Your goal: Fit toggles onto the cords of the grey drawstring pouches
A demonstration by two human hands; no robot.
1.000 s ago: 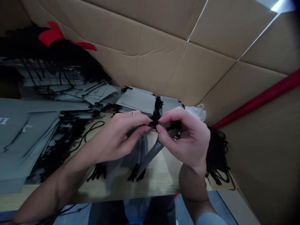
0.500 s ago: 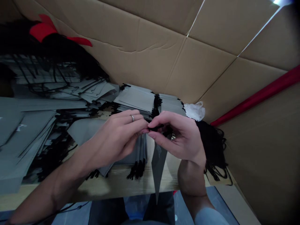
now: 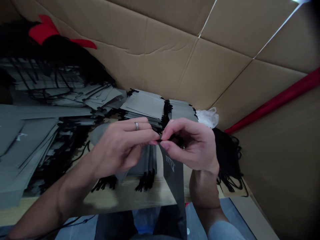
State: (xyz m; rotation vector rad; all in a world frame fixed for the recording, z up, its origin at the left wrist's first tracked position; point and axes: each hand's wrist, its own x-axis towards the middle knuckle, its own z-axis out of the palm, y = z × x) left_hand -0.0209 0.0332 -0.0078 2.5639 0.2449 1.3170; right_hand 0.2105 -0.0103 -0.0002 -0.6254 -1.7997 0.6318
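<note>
Just above the table, my two hands meet fingertip to fingertip. My left hand, with a ring on one finger, is closed in a pinch on a short piece of black cord. Thumb and forefinger of my right hand pinch the same black cord, part of which loops inside its curled fingers. A flat grey pouch with pale lettering dangles below, between the hands and over the table edge. Its top edge is hidden by the fingers. Behind the left hand lies a bundle of grey pouches with black cord ends.
Stacked grey pouches stand against the cardboard wall, with more pouches piled at left. Black cords lie at right beside a crumpled clear plastic bag. Red fabric rests on the dark heap at upper left.
The hanging pouch has turned, so its lettering now faces me more. My right fingers have closed into a tighter pinch near my left fingertips.
</note>
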